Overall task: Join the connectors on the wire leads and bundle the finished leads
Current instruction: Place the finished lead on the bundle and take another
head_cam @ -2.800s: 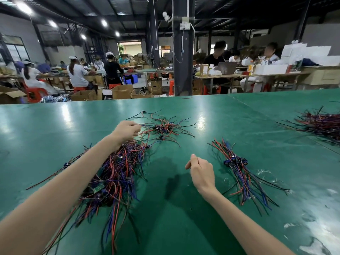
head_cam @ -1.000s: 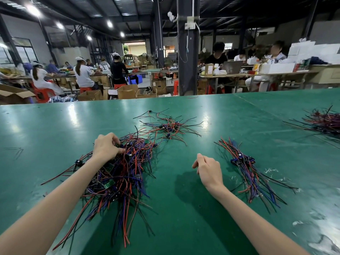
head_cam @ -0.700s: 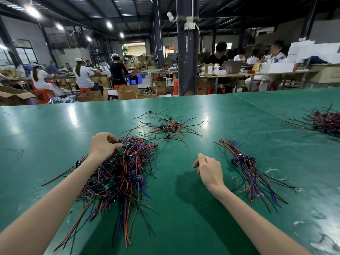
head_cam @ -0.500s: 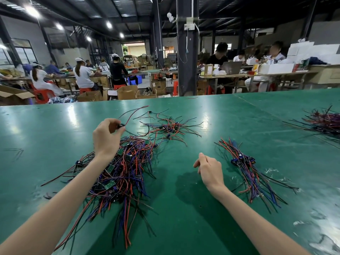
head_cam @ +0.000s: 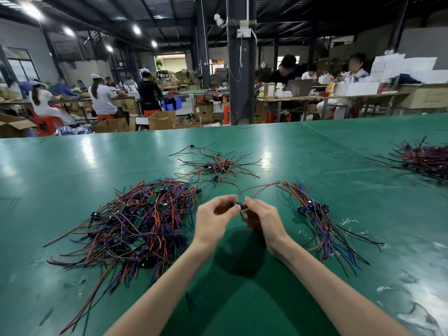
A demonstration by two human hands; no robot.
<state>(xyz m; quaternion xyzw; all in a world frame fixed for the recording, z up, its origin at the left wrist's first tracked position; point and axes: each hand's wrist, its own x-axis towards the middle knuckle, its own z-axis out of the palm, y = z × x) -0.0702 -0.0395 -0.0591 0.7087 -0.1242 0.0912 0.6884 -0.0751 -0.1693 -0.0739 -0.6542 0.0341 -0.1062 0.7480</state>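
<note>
As left hand (head_cam: 212,220) and right hand (head_cam: 265,218) pinch it, dark connector (head_cam: 238,204); red lead (head_cam: 263,186) arcing up

Here the left forearm (head_cam: 157,287) and right forearm (head_cam: 327,282) angle inward toward the small dark-blue plastic connector (head_cam: 238,204); left hand (head_cam: 213,214) pinches its left side, right hand (head_cam: 263,219) its right, fingers (head_cam: 221,198) curled.

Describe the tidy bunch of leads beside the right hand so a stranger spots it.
On the green table, look just right of the right hand. The tidy bunch lies there, its wires roughly parallel and blue connectors clustered together, unlike the tangled pile on the left.
</note>
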